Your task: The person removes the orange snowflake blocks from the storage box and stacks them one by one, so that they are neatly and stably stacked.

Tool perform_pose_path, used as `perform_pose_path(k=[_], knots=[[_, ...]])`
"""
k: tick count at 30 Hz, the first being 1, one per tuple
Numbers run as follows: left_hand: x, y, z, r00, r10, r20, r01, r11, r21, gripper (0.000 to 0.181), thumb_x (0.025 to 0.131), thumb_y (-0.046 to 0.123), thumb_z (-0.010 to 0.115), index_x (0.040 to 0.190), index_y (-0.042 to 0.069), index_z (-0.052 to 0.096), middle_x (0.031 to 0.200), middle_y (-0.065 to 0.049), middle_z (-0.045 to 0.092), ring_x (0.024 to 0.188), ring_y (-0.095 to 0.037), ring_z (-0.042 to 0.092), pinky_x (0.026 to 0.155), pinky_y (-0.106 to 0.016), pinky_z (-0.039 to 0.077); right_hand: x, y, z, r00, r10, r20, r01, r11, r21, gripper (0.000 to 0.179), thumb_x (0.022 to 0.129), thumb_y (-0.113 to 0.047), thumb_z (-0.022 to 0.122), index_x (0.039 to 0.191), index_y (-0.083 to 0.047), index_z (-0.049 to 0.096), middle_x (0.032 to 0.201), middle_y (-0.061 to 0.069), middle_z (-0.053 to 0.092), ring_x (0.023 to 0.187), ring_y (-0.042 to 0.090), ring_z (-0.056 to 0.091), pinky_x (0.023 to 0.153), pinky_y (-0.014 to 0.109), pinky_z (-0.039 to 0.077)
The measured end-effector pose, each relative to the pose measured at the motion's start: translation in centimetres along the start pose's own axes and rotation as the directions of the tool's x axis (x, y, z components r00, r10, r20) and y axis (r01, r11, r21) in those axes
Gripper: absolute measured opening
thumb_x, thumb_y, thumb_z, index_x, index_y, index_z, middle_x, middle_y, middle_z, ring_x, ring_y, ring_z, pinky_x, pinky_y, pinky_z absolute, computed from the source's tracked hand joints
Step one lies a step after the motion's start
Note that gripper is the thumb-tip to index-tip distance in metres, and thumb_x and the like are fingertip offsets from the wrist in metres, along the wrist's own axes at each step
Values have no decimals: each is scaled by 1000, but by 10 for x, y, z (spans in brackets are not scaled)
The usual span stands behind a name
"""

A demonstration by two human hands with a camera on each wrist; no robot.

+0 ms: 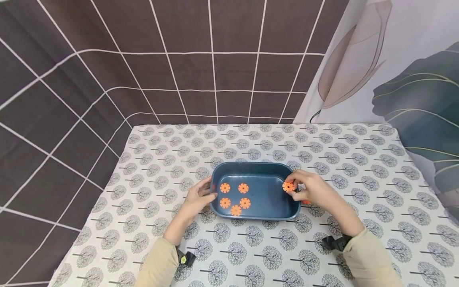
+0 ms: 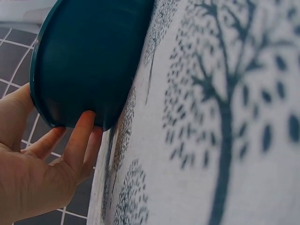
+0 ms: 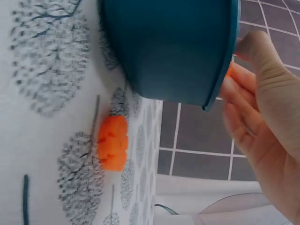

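A dark blue rectangular basin (image 1: 265, 199) stands on the patterned cloth. Several orange notched snowflake discs (image 1: 224, 187) lie in its left half. My left hand (image 1: 196, 200) grips the basin's left end, thumb at the rim and fingertips against the outer wall (image 2: 93, 61). Between thumb and fingers, my right hand (image 1: 309, 187) pinches another orange snowflake disc (image 1: 288, 187) over the right end of the basin. In the right wrist view that disc is mostly hidden behind the rim. A short stack of orange discs (image 3: 113, 143) sits on the cloth just outside the basin's right end, partly under my right hand.
Cloth with a tree print (image 1: 251, 255) covers the table. Behind it and to the left hangs a dark curtain with white grid lines (image 1: 186, 71). A pale curtain with large leaves (image 1: 362, 56) hangs at the right. Each wrist wears a black strap.
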State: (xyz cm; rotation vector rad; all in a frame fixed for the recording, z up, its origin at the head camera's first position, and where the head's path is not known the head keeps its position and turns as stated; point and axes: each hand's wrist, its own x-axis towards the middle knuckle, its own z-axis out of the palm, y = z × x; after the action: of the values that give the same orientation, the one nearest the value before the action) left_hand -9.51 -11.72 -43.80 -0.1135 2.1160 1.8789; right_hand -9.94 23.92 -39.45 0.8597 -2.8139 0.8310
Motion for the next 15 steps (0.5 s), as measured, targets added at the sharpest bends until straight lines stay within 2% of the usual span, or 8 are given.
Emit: perform_pose_path(k=[7, 15], knots=[[1, -1, 1, 1000, -11, 3, 11, 1000, -3, 64, 80, 5, 65, 139, 15, 43, 136, -13, 47, 122, -32, 47, 84, -35, 55, -9, 11, -3, 987, -83, -141, 73, 995, -75, 40, 60, -4, 82, 96, -6, 65, 84, -2, 63, 70, 7, 57, 59, 29, 55], [1, 0, 0, 1000, -4, 2, 4, 1000, 5, 63, 80, 6, 65, 138, 16, 44, 136, -12, 47, 121, -31, 48, 83, -34, 56, -23, 25, -5, 986, -43, -162, 27, 995, -100, 42, 58, -7, 84, 95, -7, 66, 82, -3, 63, 69, 8, 58, 58, 29, 55]])
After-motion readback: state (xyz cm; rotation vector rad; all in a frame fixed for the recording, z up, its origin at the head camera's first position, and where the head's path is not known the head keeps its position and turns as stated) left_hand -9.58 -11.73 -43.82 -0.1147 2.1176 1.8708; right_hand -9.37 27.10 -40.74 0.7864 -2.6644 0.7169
